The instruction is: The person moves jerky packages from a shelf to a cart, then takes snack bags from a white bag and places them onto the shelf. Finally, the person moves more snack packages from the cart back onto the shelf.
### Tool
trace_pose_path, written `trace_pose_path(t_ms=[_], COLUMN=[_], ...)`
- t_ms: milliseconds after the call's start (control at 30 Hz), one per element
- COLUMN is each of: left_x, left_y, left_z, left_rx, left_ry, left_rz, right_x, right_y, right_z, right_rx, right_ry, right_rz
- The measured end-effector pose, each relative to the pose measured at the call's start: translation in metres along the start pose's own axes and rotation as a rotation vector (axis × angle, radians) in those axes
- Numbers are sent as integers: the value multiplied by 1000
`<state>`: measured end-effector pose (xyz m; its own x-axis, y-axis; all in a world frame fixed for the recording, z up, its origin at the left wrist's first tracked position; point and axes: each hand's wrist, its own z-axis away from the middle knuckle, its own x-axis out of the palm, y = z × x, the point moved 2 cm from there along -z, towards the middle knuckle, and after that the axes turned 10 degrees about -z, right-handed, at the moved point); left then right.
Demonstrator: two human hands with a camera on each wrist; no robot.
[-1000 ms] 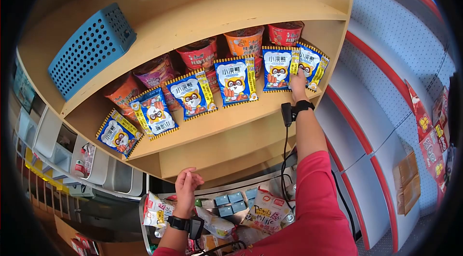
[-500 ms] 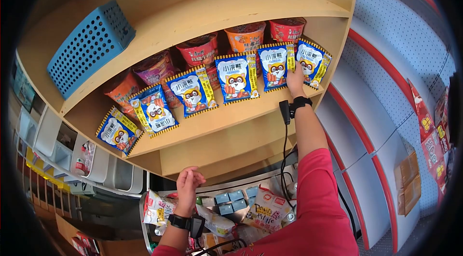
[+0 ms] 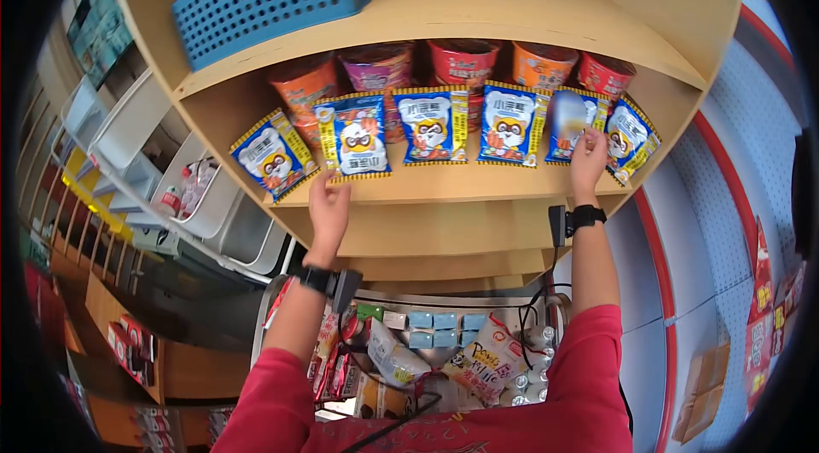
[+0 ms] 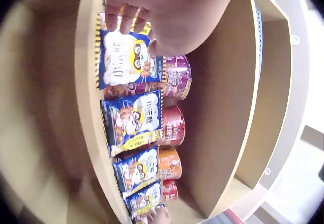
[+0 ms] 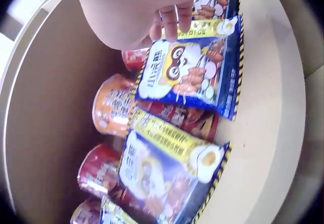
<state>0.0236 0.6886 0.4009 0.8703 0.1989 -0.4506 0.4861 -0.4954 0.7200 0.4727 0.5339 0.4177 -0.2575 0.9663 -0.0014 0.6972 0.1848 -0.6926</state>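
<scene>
Blue-and-white snack packets with a raccoon face stand in a row along the shelf front. My right hand [image 3: 589, 165] is at the lower right of the second packet from the right [image 3: 565, 122]. In the right wrist view its fingers [image 5: 169, 24] lie fairly straight over that packet's yellow strip; the thumb is hidden. Beside it leans the rightmost packet [image 3: 628, 136]. My left hand [image 3: 328, 218] is raised to the shelf edge, fingertips at the lower left corner of an upside-down packet [image 3: 358, 142]. Its fingers [image 4: 126, 19] hang loosely over that packet in the left wrist view.
Instant noodle tubs [image 3: 461, 63] stand behind the packets. A blue perforated basket [image 3: 264, 5] sits on the shelf above. Below is a cart holding snack bags [image 3: 486, 359], small blue boxes [image 3: 432, 329] and cans. White bins [image 3: 200, 188] stand left, grey racks with red edges [image 3: 657, 231] right.
The view has swung left. My left hand has risen from below to the upside-down packet. My right hand stays by the right-end packets; the second from the right has shifted left of the last one.
</scene>
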Motion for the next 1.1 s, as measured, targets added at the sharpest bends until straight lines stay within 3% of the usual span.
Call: trace_pose_path(t_ms=[33,100,133,233,267,367,467,567,600,633,767,800,900,933,1033,1067,1100], left_x=[2,18,17,26,22,38,-3,-45,-64,-73,-84,-82,-78,-80,-76,-62,-49], left_y=[0,-31,-25,-37,-27,-78,-34,-5,27,44,92,101,118,120,95,70,48], left_z=[-15,-46,-54,-72,-69,-71,-55,-53,-51,-53,-63,-62,-60,-60,-57,-56,-59], left_rx=[-11,213,309,-242,-331,-327,-204,235,386,490,830,900,1023,1074,593,464,332], left_ry=[20,126,232,-74,-114,-138,-60,160,188,98,-204,-264,-190,-60,318,310,53], left_rz=[-35,-221,-437,-4,57,141,97,-329,-413,-462,-601,-628,-516,-452,-275,-282,-221], right_x=[9,33,44,74,82,102,109,115,116,117,140,154,181,191,204,205,208], right_y=[-15,-38,-51,-91,-102,-135,-174,-214,-230,-242,-265,-252,-227,-213,-191,-191,-189], right_z=[6,20,28,51,58,80,98,106,104,103,114,126,146,152,155,155,157], right_rx=[7,16,11,128,96,18,-65,-264,-357,-445,-515,-357,123,145,537,605,644], right_ry=[-41,-172,-250,-453,-484,-594,-699,-678,-636,-593,-783,-936,-1230,-1071,-891,-874,-871], right_rz=[-56,-161,-168,-303,-305,-291,-292,-286,-224,-162,-199,-193,-363,-448,-770,-868,-878])
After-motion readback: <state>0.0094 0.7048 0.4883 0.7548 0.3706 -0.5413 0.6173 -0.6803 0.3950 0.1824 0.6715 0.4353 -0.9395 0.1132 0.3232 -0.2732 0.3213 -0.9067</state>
